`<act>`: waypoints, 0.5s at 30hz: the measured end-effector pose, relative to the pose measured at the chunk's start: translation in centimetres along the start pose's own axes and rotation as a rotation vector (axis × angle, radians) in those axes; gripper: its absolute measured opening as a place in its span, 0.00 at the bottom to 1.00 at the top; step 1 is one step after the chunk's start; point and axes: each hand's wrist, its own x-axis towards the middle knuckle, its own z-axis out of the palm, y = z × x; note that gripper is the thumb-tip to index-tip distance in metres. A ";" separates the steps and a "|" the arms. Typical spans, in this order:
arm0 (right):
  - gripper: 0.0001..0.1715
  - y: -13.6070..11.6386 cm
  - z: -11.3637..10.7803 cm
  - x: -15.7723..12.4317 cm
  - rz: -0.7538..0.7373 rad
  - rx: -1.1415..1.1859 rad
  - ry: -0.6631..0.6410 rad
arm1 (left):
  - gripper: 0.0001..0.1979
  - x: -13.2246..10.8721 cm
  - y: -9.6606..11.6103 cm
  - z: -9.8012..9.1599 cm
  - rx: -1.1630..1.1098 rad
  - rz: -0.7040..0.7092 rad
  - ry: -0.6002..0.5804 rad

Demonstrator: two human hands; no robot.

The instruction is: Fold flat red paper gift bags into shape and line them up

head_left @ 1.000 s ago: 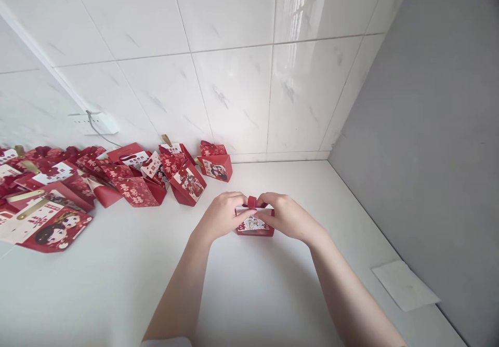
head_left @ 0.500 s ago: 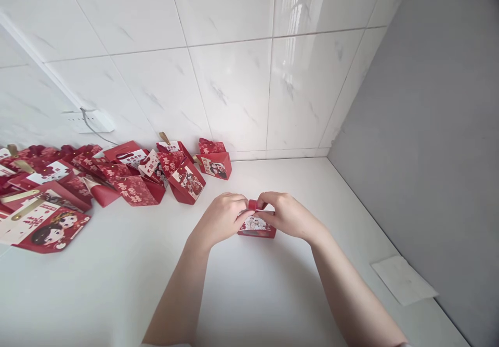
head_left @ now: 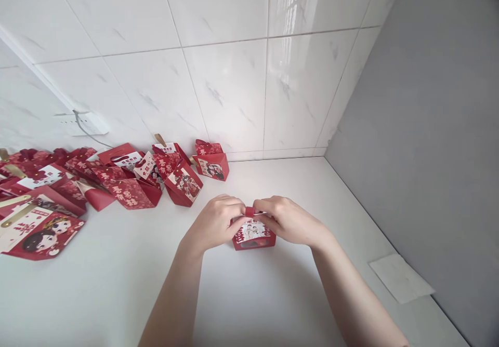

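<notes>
A small red gift box (head_left: 254, 235) with a white printed picture and a clear window on its front stands on the white table. A red strap (head_left: 249, 212) forms its handle on top. My left hand (head_left: 218, 222) pinches the left side of the box's top edge between thumb and fingers. On the right side of the same edge, my right hand (head_left: 290, 222) pinches in the same way, close to the strap. My fingers hide both upper corners of the box.
Many red gift boxes (head_left: 134, 194) crowd the left and back of the table (head_left: 117, 284), against a tiled wall (head_left: 226, 92). A socket (head_left: 83, 123) with a grey cable is on that wall. White paper (head_left: 401, 278) lies beside the grey panel (head_left: 436, 129) at right.
The box front has tilted more into view, showing more of its picture and window. Both hands stay at the top edge, my right fingers now lower and flatter. The view has shifted slightly.
</notes>
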 end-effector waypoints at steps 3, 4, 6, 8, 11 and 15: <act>0.12 0.1 -0.4 -0.1 0.050 0.052 0.011 | 0.10 0.1 0.3 -0.1 0.029 -0.046 0.014; 0.11 0.2 -0.5 0.0 0.079 0.087 0.016 | 0.09 0.2 0.5 -0.2 0.034 -0.071 0.015; 0.10 0.4 -0.5 0.1 0.158 0.124 0.025 | 0.13 0.3 0.7 -0.5 0.049 -0.148 0.033; 0.16 0.7 -0.4 0.3 0.288 0.078 0.008 | 0.22 0.1 0.9 -0.7 0.094 -0.270 0.069; 0.24 1.0 0.2 0.5 0.501 -0.060 -0.104 | 0.28 -0.6 0.9 -0.9 0.123 -0.501 -0.037; 0.13 1.2 1.5 0.4 0.465 -0.043 -0.268 | 0.41 -1.5 1.4 -0.5 -0.084 -0.606 -0.312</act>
